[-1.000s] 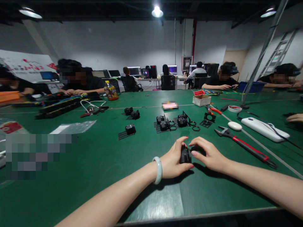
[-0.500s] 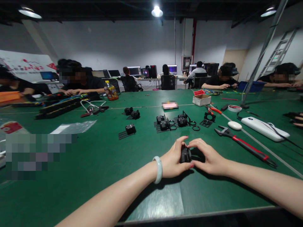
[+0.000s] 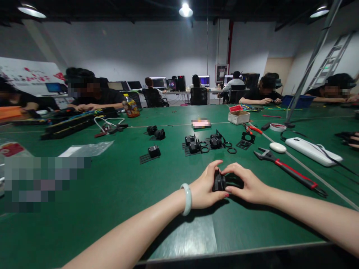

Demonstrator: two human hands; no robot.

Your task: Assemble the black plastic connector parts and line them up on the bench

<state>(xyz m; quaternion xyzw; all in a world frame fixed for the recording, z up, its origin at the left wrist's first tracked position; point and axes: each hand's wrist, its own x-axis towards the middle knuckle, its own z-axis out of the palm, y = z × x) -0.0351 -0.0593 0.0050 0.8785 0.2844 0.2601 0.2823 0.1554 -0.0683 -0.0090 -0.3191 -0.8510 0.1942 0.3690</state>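
Between my two hands is a black cable gland [image 3: 218,181] on a dark bracket plate, held just above the green table. My left hand [image 3: 206,186], with a pale bangle at the wrist, grips it from the left with fingers and thumb. From the right, the fingertips and thumb of my right hand [image 3: 246,185] pinch its rim. Fingers cover part of it. Beyond my hands stand more black glands on slotted brackets [image 3: 193,146], with black ring nuts [image 3: 232,150] beside them. Another gland on its bracket [image 3: 154,151] lies to the left. A separate bracket [image 3: 246,139] sits further right.
On the right lie an adjustable wrench [image 3: 291,172], a white oval object [image 3: 278,147], a white power bank [image 3: 312,151] and orange-handled pliers [image 3: 254,130]. A small box [image 3: 239,117] stands behind. A plastic bag [image 3: 95,148] is at left. Co-workers sit around the table.
Both hands keep their hold on the cable gland, with only a slight shift of the fingers around it. The view has moved a little.
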